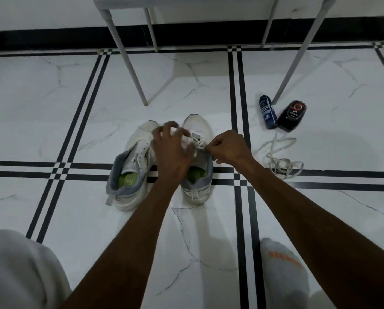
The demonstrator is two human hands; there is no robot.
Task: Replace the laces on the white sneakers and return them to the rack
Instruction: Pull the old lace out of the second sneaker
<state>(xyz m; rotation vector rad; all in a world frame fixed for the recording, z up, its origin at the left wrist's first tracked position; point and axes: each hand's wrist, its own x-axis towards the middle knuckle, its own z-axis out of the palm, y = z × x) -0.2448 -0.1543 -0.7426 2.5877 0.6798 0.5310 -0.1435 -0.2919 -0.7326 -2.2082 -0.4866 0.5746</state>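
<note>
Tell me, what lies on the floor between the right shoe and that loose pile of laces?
Nothing but bare tile, crossed by black stripes, between the right shoe and the laces. The right hand hangs over part of it, seen from the head camera.

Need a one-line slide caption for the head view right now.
Both hands, left and right, lace the right sneaker beside the left sneaker; loose laces lie on the floor.

Glossy marble-look floor (pixel 53 103) (veined), cloth sneakers (pixel 128 175), flat fabric laces (pixel 280 161)

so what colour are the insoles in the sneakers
Bright lime green insoles, seen in the head view.
</note>
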